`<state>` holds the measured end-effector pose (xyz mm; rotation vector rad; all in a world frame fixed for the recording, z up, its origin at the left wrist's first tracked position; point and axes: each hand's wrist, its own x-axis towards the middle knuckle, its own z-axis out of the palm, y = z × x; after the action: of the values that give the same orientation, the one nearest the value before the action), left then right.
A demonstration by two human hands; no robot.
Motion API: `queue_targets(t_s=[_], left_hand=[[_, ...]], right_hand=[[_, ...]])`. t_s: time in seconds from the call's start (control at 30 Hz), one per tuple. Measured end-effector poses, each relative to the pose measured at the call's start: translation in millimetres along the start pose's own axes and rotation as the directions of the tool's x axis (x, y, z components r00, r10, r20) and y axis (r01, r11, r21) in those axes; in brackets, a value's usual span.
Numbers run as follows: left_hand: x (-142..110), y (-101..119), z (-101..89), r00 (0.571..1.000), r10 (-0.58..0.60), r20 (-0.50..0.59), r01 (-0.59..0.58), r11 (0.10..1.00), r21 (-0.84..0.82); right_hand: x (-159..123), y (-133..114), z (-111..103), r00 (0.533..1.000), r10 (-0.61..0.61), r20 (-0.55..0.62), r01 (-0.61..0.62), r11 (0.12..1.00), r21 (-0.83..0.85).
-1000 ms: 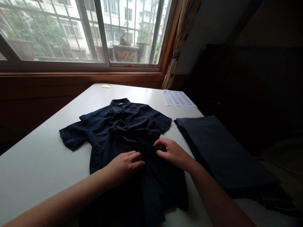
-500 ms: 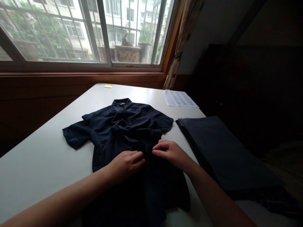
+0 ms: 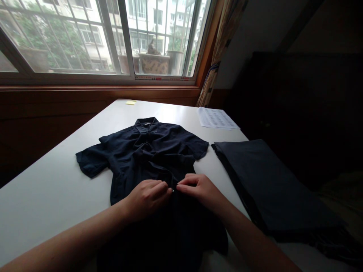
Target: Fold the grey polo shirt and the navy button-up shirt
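A dark navy short-sleeved shirt (image 3: pixel 147 151) lies face up on the white table (image 3: pixel 48 189), collar toward the window. My left hand (image 3: pixel 147 196) and my right hand (image 3: pixel 198 189) meet at the shirt's front opening, near its middle. Both have their fingers curled and pinched on the fabric edges there, fingertips almost touching. A small pale spot shows between the fingertips; I cannot make out what it is.
A folded dark grey garment (image 3: pixel 263 185) lies at the right side of the table. A printed sheet of paper (image 3: pixel 217 118) rests at the far right corner, a yellow sticky note (image 3: pixel 130 102) near the window sill. A curtain (image 3: pixel 218 49) hangs at the right of the window.
My right hand has slid left along the shirt front until its fingertips meet those of my left hand. The left hand has barely moved.
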<state>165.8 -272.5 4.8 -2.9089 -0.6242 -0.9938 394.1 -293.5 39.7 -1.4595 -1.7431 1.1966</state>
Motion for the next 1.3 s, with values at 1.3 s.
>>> queue_targets(t_s=[1.3], left_hand=[[-6.5, -8.7, 4.5, 0.986, 0.079, 0.148, -0.094, 0.991, 0.097]], right_hand=[[-1.5, -0.1, -0.6, 0.992, -0.019, 0.124, 0.019, 1.0, 0.002]])
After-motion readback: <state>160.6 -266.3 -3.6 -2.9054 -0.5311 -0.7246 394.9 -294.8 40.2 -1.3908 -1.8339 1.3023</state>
